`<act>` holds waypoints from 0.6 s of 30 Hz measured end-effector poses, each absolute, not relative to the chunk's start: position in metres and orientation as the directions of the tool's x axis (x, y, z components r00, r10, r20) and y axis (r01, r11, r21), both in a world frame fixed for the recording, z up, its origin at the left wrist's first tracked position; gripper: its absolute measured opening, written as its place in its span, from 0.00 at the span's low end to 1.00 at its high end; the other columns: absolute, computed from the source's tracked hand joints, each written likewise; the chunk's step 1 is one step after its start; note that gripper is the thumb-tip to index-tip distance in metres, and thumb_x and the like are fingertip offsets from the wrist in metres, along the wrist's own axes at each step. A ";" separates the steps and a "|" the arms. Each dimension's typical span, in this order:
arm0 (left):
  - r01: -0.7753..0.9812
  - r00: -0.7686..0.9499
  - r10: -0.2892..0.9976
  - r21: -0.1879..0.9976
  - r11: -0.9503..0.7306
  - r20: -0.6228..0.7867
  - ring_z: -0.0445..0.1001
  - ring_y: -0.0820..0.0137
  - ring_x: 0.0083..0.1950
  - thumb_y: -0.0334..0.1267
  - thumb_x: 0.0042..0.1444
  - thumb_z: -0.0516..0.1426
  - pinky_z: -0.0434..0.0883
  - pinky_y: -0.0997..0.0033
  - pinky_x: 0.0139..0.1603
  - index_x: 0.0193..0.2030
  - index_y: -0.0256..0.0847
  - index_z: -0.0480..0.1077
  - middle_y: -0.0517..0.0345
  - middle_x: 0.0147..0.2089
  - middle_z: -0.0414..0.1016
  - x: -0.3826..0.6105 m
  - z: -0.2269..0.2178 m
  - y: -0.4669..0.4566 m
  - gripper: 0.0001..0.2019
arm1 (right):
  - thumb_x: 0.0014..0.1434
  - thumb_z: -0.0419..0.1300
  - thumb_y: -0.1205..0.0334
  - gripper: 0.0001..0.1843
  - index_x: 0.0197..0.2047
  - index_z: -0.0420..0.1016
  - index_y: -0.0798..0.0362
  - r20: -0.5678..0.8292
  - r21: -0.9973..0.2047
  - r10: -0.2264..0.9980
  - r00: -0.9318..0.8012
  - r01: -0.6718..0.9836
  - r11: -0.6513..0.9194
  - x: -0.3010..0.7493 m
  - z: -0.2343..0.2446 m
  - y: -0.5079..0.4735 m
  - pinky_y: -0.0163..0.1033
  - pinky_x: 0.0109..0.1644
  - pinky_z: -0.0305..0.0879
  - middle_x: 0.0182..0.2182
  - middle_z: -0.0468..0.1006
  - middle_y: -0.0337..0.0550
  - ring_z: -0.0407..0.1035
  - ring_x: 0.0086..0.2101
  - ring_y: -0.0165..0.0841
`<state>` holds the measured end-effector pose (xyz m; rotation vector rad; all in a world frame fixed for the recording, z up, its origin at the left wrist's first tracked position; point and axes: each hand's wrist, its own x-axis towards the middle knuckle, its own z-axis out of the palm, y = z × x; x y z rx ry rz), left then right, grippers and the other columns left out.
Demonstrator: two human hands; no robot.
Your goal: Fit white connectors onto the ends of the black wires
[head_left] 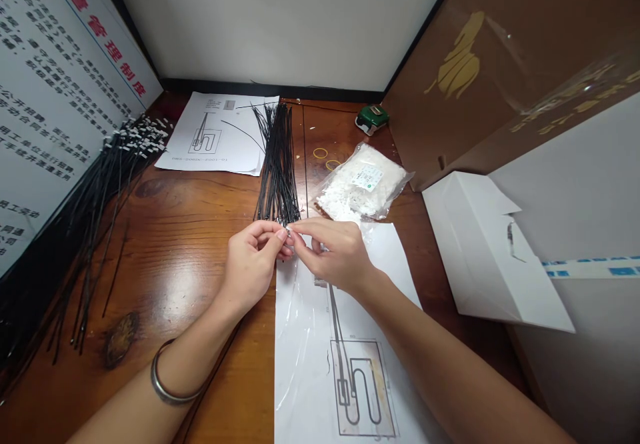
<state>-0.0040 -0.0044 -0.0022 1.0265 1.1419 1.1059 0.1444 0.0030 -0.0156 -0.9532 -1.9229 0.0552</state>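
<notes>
My left hand [257,254] is closed in a pinch, thumb against forefinger. From beneath it a thin black wire [220,364] trails toward me past the wrist. Fingertip to fingertip with it, my right hand [333,247] is also pinching, at a tiny whitish piece [289,230] too small to make out. Just beyond both hands lies a bundle of black wires [277,164] with dark tips at the near end. A clear bag of small white pieces [367,181] rests beyond my right hand. Under that hand spreads a printed wiring drawing [305,364].
More black wires with white ends [135,139] lie at the left. Another printed sheet [175,144] is at the back. A green tape measure [371,119], yellow rubber bands [321,153] and a white box [480,251] are also around. Panels and a brown carton [500,97] bound the table.
</notes>
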 end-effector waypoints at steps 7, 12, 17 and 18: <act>-0.128 0.072 0.985 0.978 0.163 -0.155 0.73 0.74 0.25 0.37 0.49 0.63 0.73 0.75 0.30 0.30 0.35 0.72 0.59 0.24 0.76 -0.003 -0.002 -0.004 0.08 | 0.57 0.57 0.72 0.08 0.31 0.76 0.54 0.730 -0.431 0.641 -0.237 0.569 0.701 0.145 -0.016 0.003 0.33 0.24 0.67 0.28 0.82 0.40 0.71 0.21 0.26; -0.126 0.066 0.984 0.977 0.171 -0.164 0.73 0.73 0.25 0.38 0.48 0.63 0.73 0.73 0.30 0.30 0.35 0.72 0.58 0.23 0.76 -0.003 0.000 -0.005 0.08 | 0.56 0.56 0.73 0.09 0.31 0.76 0.53 0.722 -0.439 0.646 -0.248 0.557 0.704 0.145 -0.015 0.004 0.33 0.22 0.66 0.28 0.82 0.40 0.71 0.21 0.27; -0.121 0.070 0.985 0.978 0.167 -0.159 0.74 0.72 0.25 0.39 0.48 0.63 0.73 0.72 0.31 0.30 0.35 0.72 0.58 0.24 0.76 -0.003 0.000 -0.005 0.08 | 0.56 0.56 0.73 0.10 0.32 0.77 0.53 0.717 -0.449 0.652 -0.248 0.551 0.704 0.146 -0.015 0.004 0.33 0.23 0.68 0.28 0.82 0.39 0.72 0.23 0.28; -0.120 0.072 0.985 0.979 0.166 -0.158 0.74 0.73 0.26 0.39 0.48 0.63 0.73 0.72 0.31 0.30 0.35 0.72 0.58 0.24 0.76 -0.003 0.000 -0.005 0.08 | 0.56 0.56 0.73 0.10 0.32 0.77 0.53 0.719 -0.448 0.649 -0.250 0.546 0.707 0.146 -0.015 0.004 0.33 0.23 0.68 0.28 0.82 0.40 0.72 0.23 0.28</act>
